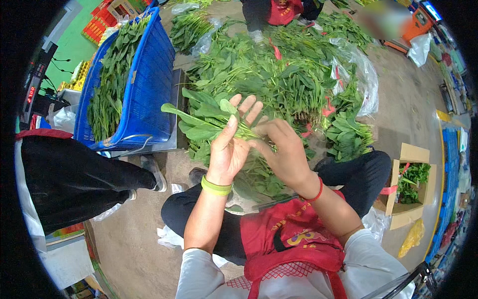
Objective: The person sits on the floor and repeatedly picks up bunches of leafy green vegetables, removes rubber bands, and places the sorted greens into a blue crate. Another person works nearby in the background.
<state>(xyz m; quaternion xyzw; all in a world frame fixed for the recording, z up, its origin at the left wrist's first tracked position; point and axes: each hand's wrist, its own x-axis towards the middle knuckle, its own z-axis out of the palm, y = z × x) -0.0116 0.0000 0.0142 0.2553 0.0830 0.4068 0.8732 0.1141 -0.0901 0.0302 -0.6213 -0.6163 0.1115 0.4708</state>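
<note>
A small bunch of leafy greens lies across the palm of my left hand, its leaves pointing left and its pale stems right. The thumb rests over the bunch and the fingers stand partly raised behind it. My right hand meets the stem end, thumb and fingertips closed around it; exactly which stems they grip is partly hidden. Below and beyond both hands spreads a large heap of the same greens on the floor. Some lie in bundles with reddish root ends, and red ties show among them.
A blue crate full of greens stands on a metal platform at the left. Beside it is a person's black-trousered leg. Another person sits beyond the heap. At the right are clear plastic and an open carton with greens.
</note>
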